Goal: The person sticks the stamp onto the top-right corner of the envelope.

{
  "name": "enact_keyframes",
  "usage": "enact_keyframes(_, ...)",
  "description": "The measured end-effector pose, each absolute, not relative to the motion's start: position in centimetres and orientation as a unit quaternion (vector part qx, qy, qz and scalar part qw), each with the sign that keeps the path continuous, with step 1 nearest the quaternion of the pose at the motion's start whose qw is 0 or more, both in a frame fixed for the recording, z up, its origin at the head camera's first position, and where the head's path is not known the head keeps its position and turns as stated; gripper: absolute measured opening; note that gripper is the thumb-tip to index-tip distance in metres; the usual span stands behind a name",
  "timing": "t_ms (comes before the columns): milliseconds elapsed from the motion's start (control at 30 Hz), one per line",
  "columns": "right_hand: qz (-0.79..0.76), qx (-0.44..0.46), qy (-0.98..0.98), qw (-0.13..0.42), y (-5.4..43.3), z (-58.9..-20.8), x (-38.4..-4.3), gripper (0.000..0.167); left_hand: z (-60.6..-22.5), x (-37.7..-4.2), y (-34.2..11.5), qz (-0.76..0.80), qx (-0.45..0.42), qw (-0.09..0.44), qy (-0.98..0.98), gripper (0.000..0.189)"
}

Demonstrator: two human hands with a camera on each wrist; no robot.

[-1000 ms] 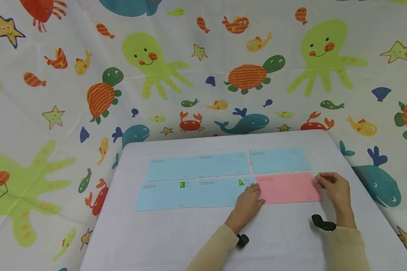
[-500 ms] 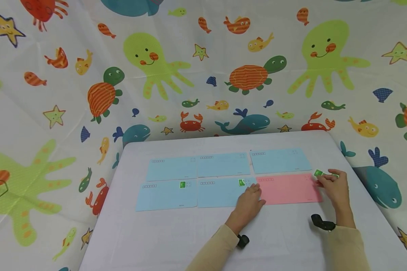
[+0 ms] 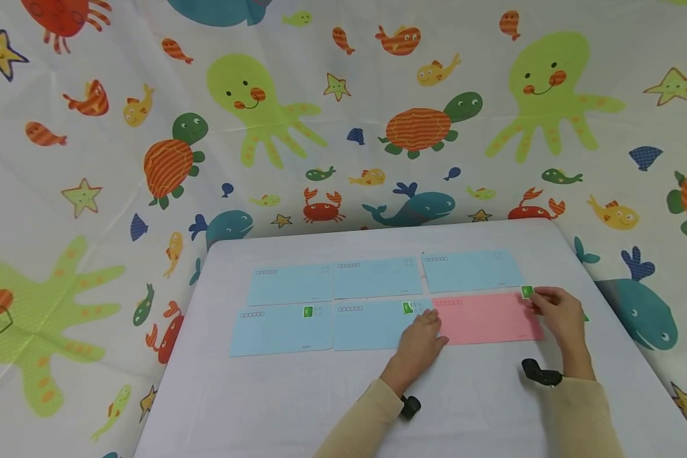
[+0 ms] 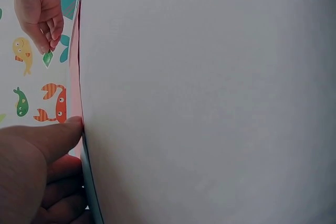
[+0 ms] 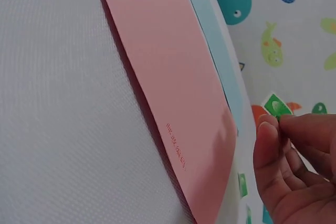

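Observation:
My right hand (image 3: 563,318) pinches a small green postage stamp (image 3: 527,292) between thumb and fingertips. In the head view, the stamp appears at the upper right corner of the pink envelope (image 3: 486,321); the right wrist view shows the stamp (image 5: 276,106) tilted in the pinch. With fingers extended, my left hand (image 3: 420,346) rests where the pink envelope meets a blue envelope (image 3: 372,331). That blue envelope bears a green stamp (image 3: 408,308) near its top right. Another stamp (image 3: 308,312) is on the front left blue envelope (image 3: 280,334).
Three more blue envelopes lie in the back row, the rightmost one (image 3: 472,272) behind the pink envelope. A bit of green (image 3: 586,317) shows beside my right hand. The white table (image 3: 252,407) meets a sea-animal cloth (image 3: 343,159) at the back.
My right hand has shifted slightly left, bringing the pinched stamp from beside the pink envelope to its upper right corner. The stamp now shows more fully. My left hand stays put.

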State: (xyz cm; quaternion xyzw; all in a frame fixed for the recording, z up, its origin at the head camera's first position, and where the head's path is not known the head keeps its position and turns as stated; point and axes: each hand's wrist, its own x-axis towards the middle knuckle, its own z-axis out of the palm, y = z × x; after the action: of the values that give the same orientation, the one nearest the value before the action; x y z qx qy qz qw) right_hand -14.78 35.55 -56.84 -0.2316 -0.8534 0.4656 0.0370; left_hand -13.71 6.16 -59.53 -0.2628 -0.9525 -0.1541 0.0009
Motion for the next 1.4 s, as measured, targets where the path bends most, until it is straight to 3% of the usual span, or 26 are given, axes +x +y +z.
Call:
enact_keyframes(833, 0.438, -0.239, -0.866, -0.01, 34.2, -58.3, -15.8, 0.043, -59.8, -13.8, 6.3, -0.16, -0.26, -0.002, -0.952, 0.04)
enact_keyframes(1400, 0.373, -0.216, -0.902, -0.007, 33.6, -58.9, -16.2, 0.04, -59.9, -13.9, 6.1, -0.15, -0.266, 0.001, -0.952, 0.04)
